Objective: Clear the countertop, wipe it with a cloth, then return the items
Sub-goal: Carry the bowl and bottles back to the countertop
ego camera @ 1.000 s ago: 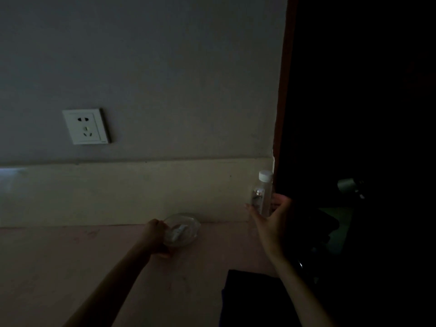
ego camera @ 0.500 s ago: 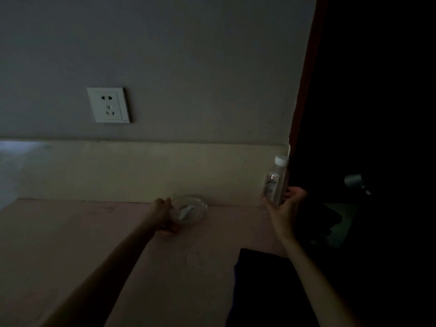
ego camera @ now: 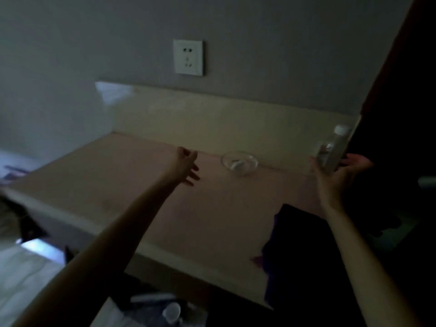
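Observation:
The room is dim. A small clear glass bowl (ego camera: 239, 162) with something pale inside stands on the pinkish countertop (ego camera: 132, 185) near the backsplash. My left hand (ego camera: 186, 165) hovers open to the left of the bowl, apart from it. At the counter's back right corner stands a clear bottle with a white cap (ego camera: 332, 149). My right hand (ego camera: 337, 175) is loosely around its lower part, fingers spread; a firm grip is not visible. A dark cloth (ego camera: 297, 244) lies on the counter's front right.
A white wall socket (ego camera: 188, 57) sits above the cream backsplash (ego camera: 224, 121). A dark doorway or panel (ego camera: 401, 114) borders the counter on the right. Below the front edge lie some pale items (ego camera: 165, 308) and dark shapes at left (ego camera: 26, 223).
My left hand has let go of the glass bowl and moved left of it. The view has swung left, showing the counter's left end. My right hand stays at the bottle.

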`<state>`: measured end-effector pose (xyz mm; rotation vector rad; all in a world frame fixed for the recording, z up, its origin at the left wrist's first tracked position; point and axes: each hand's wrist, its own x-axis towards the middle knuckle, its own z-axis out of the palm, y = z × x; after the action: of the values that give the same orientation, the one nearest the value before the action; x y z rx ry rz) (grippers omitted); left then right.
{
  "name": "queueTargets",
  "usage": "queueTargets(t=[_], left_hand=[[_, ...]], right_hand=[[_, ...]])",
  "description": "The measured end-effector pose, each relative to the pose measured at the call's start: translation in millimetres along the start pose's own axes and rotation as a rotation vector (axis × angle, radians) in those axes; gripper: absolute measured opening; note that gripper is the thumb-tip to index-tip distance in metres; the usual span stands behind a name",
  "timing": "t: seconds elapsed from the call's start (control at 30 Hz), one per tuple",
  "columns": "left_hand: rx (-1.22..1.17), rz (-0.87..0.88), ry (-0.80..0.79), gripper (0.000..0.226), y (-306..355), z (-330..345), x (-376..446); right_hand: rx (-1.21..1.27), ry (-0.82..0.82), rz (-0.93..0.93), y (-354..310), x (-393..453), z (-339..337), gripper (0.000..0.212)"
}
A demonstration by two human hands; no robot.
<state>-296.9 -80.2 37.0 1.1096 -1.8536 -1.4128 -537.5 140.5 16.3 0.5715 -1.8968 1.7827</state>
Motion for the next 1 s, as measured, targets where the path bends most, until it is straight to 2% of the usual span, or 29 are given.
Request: queueTargets(t=[0.1,0.17,0.3,0.37,0.5,0.6,0.67,0.73,0.8,0.9,1.0], left_hand=[[-0.077,0.056,0.099,0.022,-4,-31,-39],[-0.16,0.112,0.194,0.02,-12,-57,-72],[-0.275,0.109,0.392,0.019,-63,-116,-151],[-0.303,-0.024,0.499,0.02,-116,-141,-190],[-0.313,-0.537,0.558,0.028,-270,-166,-277],[-0.396,-0.89,0.697,0.031,-373,-167,-361],[-0.478,-1.11,0.828,0.034,-433,-163,-420],[-0.508,-1.255,0.923,0.038,-469,-149,-462],[-0.491,-1.387,0.939,0.038,-507,-148,-495],[-0.496,-1.522,0.865,0.034,-536,-170,-511],[-0.519,-1.497,0.831,0.032,-551,-235,-498]], right_hand=[[0.122,-0.09,-0.032,-43,-39,2,0.042],[0.237,-0.235,0.007,-79,-83,12,0.03],[0.414,-0.773,0.103,-130,-208,34,0.012],[0.461,-1.012,0.126,-142,-271,38,0.009],[0.492,-1.453,0.173,-134,-385,34,0.009],[0.292,-1.796,0.209,-91,-466,28,0.011],[0.078,-1.974,0.323,-38,-524,30,0.014],[-0.135,-2.065,0.412,29,-562,33,0.024],[-0.324,-2.17,0.453,62,-607,51,0.017],[-0.525,-2.235,0.441,28,-646,96,0.017],[-0.61,-2.267,0.343,-15,-690,159,0.017]])
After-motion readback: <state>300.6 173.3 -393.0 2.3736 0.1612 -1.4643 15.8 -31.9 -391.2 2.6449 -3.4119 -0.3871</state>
